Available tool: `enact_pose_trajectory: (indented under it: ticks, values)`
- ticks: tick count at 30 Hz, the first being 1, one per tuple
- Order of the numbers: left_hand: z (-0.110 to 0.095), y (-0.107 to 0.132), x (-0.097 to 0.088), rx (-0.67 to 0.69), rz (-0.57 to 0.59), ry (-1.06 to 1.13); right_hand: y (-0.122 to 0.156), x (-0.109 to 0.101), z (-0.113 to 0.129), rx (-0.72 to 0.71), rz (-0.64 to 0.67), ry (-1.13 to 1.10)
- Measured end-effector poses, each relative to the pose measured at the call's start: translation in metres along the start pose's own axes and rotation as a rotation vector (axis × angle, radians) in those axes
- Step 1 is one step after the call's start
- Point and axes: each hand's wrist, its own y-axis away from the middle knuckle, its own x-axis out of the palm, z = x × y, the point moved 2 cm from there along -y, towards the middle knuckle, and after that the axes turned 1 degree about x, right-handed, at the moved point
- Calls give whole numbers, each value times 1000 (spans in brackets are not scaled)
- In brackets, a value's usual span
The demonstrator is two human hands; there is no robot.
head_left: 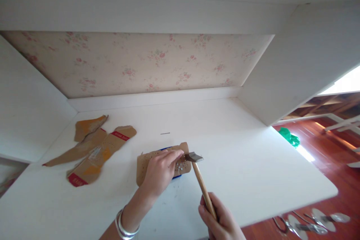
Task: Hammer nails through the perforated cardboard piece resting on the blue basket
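My left hand (161,172) rests on a small piece of brown cardboard (143,163) studded with several nail heads, its fingertips pinched together near the right end, apparently on a small nail. A blue object (177,176) peeks out beneath the cardboard. My right hand (219,219) grips the wooden handle of a hammer (200,180), whose metal head (195,157) sits just beside my left fingertips above the cardboard. Silver bangles circle my left wrist.
Torn cardboard strips with red labels (92,150) lie at the left of the white desk (247,165). A loose nail (165,133) lies behind the work. Floral wallpaper backs the desk. On the red wooden floor are a green bag (290,137) and metal tools (312,223).
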Motion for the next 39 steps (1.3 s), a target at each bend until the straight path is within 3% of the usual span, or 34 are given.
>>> enact_pose_trajectory:
  ticks: [15,21,39]
  values:
    - [0,1,2,56,-29,-71,-4,0,-5,-55,7,-7]
    - [3,2,7,-72,7,-40,-4,-1,-6,-36,24,5]
    - [4,5,5,-68,-3,-45,-6,-1,-9,-102,-14,67]
